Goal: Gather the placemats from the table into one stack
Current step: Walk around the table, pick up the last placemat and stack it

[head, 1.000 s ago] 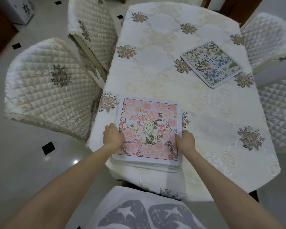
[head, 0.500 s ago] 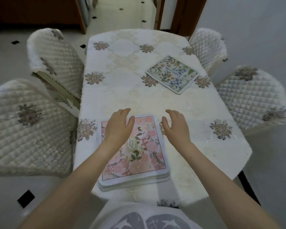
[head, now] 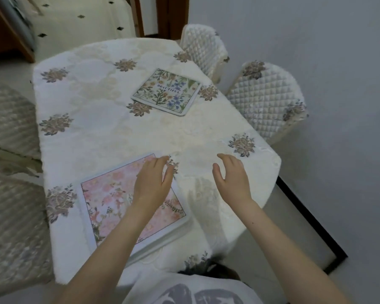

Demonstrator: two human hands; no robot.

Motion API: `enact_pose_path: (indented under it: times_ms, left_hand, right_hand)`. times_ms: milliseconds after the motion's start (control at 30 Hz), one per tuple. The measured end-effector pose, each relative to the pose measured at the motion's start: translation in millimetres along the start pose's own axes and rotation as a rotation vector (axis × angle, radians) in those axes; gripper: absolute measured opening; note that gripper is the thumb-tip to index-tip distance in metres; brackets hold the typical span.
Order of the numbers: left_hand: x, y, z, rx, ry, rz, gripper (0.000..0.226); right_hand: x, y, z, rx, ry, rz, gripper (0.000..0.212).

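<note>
A stack of placemats with a pink floral one on top (head: 112, 202) lies at the near edge of the table (head: 92, 128). A single placemat with green and blue flowers and the word BEAUTIFUL (head: 166, 92) lies farther off, toward the table's right side. My left hand (head: 151, 181) hovers over the far right corner of the pink stack, fingers relaxed, holding nothing. My right hand (head: 232, 176) is over the bare cloth to the right of the stack, fingers loosely spread and empty.
A cream embroidered cloth covers the table. Two quilted chairs (head: 266, 99) stand along the right side, and two more (head: 9, 194) on the left. A grey wall rises to the right, with a doorway at the far end.
Both hands let go of the pink stack and moved forward and right. The view turned right, so the stack now sits lower left.
</note>
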State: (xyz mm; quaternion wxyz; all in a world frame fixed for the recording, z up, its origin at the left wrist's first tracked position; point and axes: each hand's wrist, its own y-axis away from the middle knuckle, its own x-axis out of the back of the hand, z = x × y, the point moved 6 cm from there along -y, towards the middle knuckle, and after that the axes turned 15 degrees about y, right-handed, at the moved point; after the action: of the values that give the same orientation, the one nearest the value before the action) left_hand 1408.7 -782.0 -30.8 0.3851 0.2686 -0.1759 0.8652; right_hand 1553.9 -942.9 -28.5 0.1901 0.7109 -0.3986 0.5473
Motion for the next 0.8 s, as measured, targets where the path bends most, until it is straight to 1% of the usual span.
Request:
enact_pose_path:
  times_ms: [167, 300, 467, 667, 800]
  left_hand:
    - [-70.9, 4.7, 42.8, -0.036, 0.008, -0.094, 0.037]
    - [-136.3, 12.4, 91.5, -0.044, 0.055, -0.143, 0.037]
    - [-211.4, 16.5, 156.3, -0.064, 0.096, -0.186, 0.037]
    - [-258.8, 2.9, 219.8, -0.126, 0.093, -0.192, 0.038]
    - [-274.4, -19.6, 248.0, -0.242, -0.023, -0.214, 0.037]
  right_hand:
    - [17.3, 25.1, 80.0, -0.118, -0.014, -0.03, 0.04]
    - [44.5, 43.9, 152.2, -0.194, -0.046, -0.011, 0.037]
    - [85.4, 56.2, 233.8, -0.217, -0.05, 0.026, 0.03]
    - [125.0, 47.7, 302.3, -0.276, -0.067, 0.06, 0.04]
    - [140.6, 24.1, 322.8, -0.239, -0.029, 0.091, 0.042]
